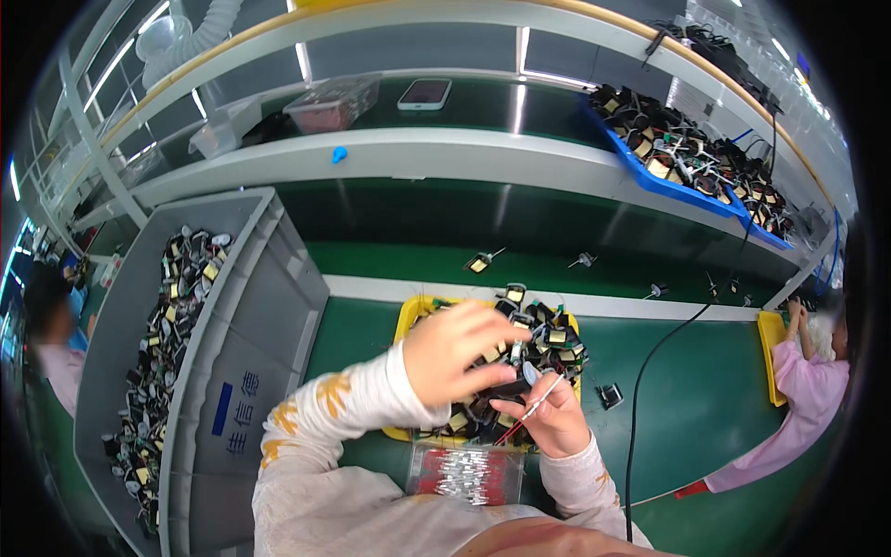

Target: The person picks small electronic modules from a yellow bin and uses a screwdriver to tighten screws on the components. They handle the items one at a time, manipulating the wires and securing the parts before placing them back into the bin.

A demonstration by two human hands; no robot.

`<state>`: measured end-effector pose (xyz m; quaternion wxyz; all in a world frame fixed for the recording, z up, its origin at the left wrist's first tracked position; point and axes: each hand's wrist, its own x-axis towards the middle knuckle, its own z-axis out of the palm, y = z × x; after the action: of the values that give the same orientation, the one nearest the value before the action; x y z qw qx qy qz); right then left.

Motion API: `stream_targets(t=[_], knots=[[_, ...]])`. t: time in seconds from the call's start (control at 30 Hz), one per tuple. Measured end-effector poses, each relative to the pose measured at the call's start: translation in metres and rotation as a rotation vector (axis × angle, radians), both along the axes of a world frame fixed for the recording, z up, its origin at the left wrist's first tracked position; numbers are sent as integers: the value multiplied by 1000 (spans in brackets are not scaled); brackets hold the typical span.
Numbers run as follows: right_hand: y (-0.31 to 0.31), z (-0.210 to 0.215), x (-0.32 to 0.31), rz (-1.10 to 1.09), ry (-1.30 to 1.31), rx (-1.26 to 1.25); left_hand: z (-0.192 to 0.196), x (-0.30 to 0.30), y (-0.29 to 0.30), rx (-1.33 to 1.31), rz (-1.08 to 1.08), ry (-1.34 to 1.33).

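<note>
Hovering over the yellow tray [405,320], the left hand [455,351] has thumb and forefinger apart; whether it grips the dark part below its thumb, I cannot tell. The right hand [555,420], at the tray's front right corner, pinches a red wire [516,429] with a pale end between thumb and fingers. Small black parts [560,340] heap the tray. A clear box [513,483] of wires sits just beside the tray's front edge, near the tabletop's [687,436] front edge. One loose part [610,396] lies near the tray's right edge.
</note>
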<state>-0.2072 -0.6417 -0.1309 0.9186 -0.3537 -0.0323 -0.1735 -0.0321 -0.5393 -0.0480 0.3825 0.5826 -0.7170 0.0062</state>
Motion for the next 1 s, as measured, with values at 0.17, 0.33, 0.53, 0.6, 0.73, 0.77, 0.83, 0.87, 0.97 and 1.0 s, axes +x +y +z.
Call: stream_targets(t=[0.17, 0.33, 0.53, 0.6, 0.73, 0.77, 0.83, 0.87, 0.97, 1.0], knots=[[19, 8, 11, 97, 69, -41, -27, -23, 43, -19, 191, 96], [32, 5, 19, 92, 104, -141, -32, -31, 61, -100, 316, 132], [40, 6, 23, 37, 118, -256, -44, -27, 62, -168, 336, 178], [40, 6, 25, 20, 86, -263, -47, -24, 60, -218, 321, 198], [39, 19, 31, -19, 19, -227, -54, -14, 57, -250, 294, 392], [35, 17, 32, -94, 23, -249, -57, -10, 57, -240, 284, 465], [29, 12, 31, -204, -2, -251, -61, -5, 57, -197, 259, 600], [25, 11, 29, -247, -8, -248, -64, -4, 57, -166, 227, 686], [19, 10, 28, -350, -71, -292, -71, -4, 54, -96, 202, 783], [18, 6, 29, -389, -99, -332, -74, -5, 53, -99, 200, 781]])
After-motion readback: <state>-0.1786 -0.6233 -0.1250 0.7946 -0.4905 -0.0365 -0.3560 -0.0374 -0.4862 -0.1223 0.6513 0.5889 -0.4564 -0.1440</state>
